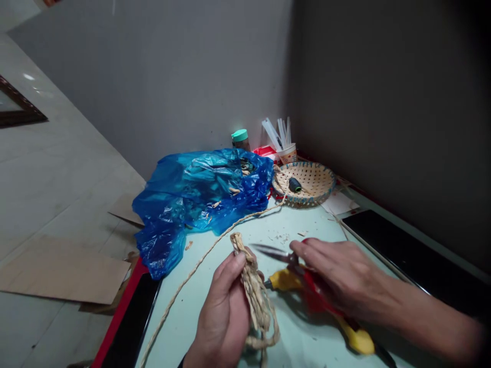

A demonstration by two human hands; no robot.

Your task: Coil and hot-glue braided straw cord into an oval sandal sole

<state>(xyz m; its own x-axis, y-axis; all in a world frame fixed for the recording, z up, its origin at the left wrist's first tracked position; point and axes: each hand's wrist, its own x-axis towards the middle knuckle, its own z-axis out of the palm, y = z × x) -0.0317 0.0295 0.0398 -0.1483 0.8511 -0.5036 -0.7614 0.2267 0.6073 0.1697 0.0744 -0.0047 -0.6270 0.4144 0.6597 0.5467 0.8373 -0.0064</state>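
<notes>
Indoors, over a pale green tabletop [303,225], a blue plastic bag [207,179] spreads at 11 o'clock from a straw bundle [255,291], and a twisted cord [199,263] runs past its near edge from 1 o'clock down toward 8. The left hand [226,301] has its fingers [232,268] closed around the bundle, partly hiding it; the looped end points to 11 o'clock, the long axis slanting down to 5. Scissors [274,253] aim their blades at 9 o'clock, tips beside the bundle's upper end; contact cannot be told. A yellow-and-black tool [360,340] lies beneath, partly blocked by the right hand [341,271], whose fingers are wrapped around the scissors' red handles. A woven basket [314,181] holding a dark spool [294,185] sits at 1 o'clock, a black panel [399,253] at 2.
</notes>
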